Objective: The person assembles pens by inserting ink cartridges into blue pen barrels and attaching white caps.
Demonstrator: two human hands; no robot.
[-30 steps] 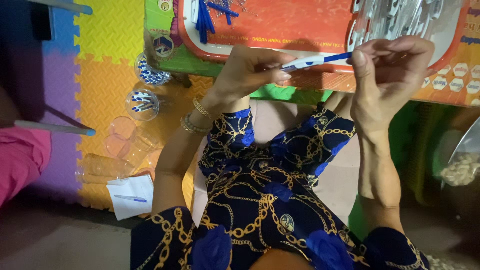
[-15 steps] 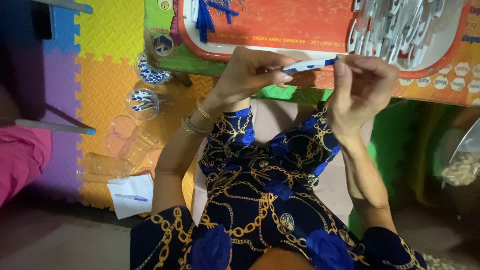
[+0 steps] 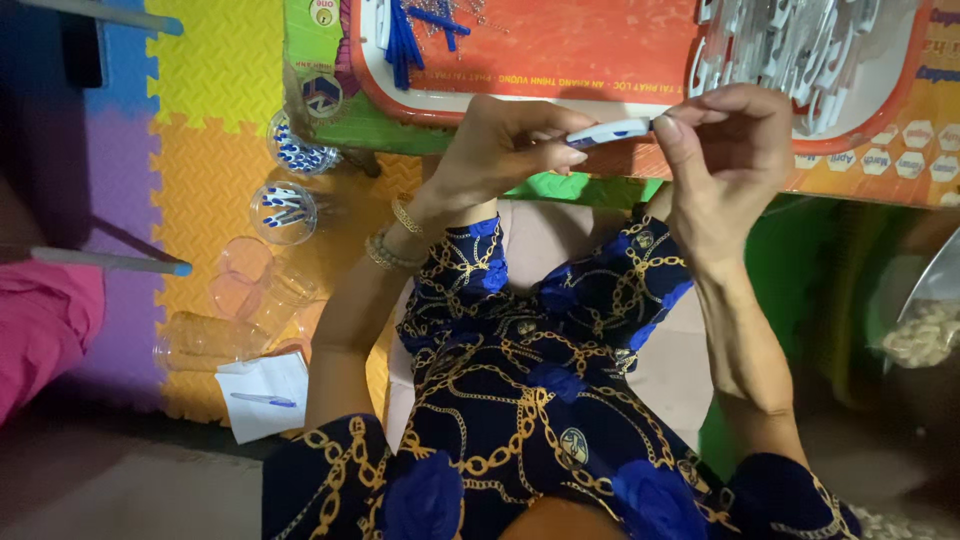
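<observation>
White pen barrel [image 3: 608, 132], blue-tipped, lying level, above the tray's near rim [image 3: 520, 106]

This looks like a home used for piecework, with someone sitting on the floor. The floor is covered in interlocking foam play mats [image 3: 215, 130] in yellow, orange, purple and blue. A low tabletop [image 3: 560, 190] carries an orange tray [image 3: 560, 50] heaped with blue pen parts [image 3: 405, 35] and white pen parts [image 3: 790, 45]. Clear plastic cups [image 3: 285, 212] of more pen pieces stand on the mat, beside empty cups and a paper sheet [image 3: 262, 395].
</observation>
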